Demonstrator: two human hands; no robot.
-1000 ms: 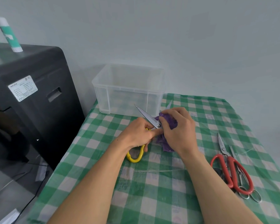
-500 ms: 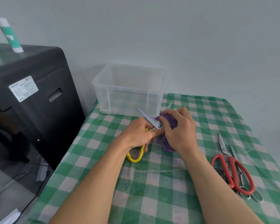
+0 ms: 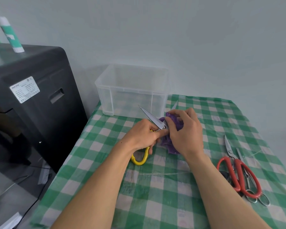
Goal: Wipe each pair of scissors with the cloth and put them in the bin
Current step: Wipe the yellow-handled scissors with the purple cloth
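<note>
Green checked table (image 3: 155, 195) takes up most of the view, black cabinet (image 3: 31, 104) off to the left; the clear bin (image 3: 132, 96) sits at the back edge against the wall, and I can't see anything in it yet.

Left hand (image 3: 142, 136) is wrapped round the handles of the yellow scissors (image 3: 153, 119), blades spread open just in front of the bin; right hand (image 3: 185, 134) has the purple cloth (image 3: 175, 121) pinched round one blade near the pivot, so I'd say we're mid-wipe on pair number one.

Next, I reckon, run the cloth out to the tip, do the other blade, close them up and drop them in the bin; mind the point, it's bare.

Red scissors (image 3: 238, 172) and small metal scissors (image 3: 240, 155) wait on the right, touching each other.
</note>
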